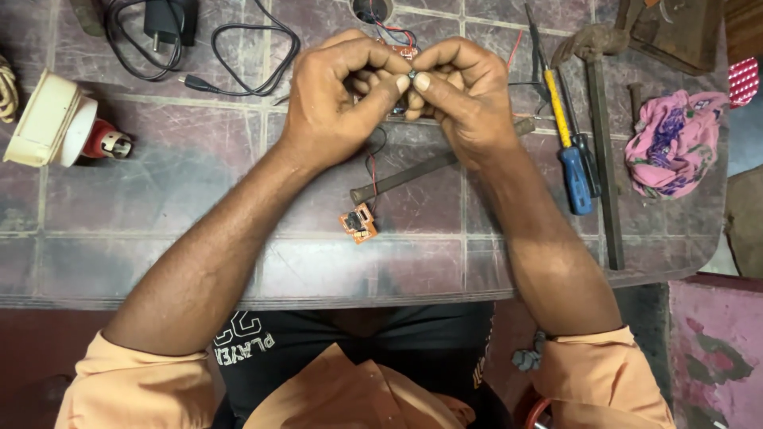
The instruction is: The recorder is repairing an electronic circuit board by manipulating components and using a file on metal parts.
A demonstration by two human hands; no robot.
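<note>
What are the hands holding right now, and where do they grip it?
Both thumbs and forefingers pinch a tiny dark part between the left hand and right hand; its kind and the exact grip spot cannot be told.

bare tiles front-left, screwdrivers [571, 151] right, charger cable [230, 56] behind

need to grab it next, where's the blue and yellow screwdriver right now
In the head view the blue and yellow screwdriver lies on the table at the person's right, just beyond the right hand, beside a long dark metal bar.
</note>
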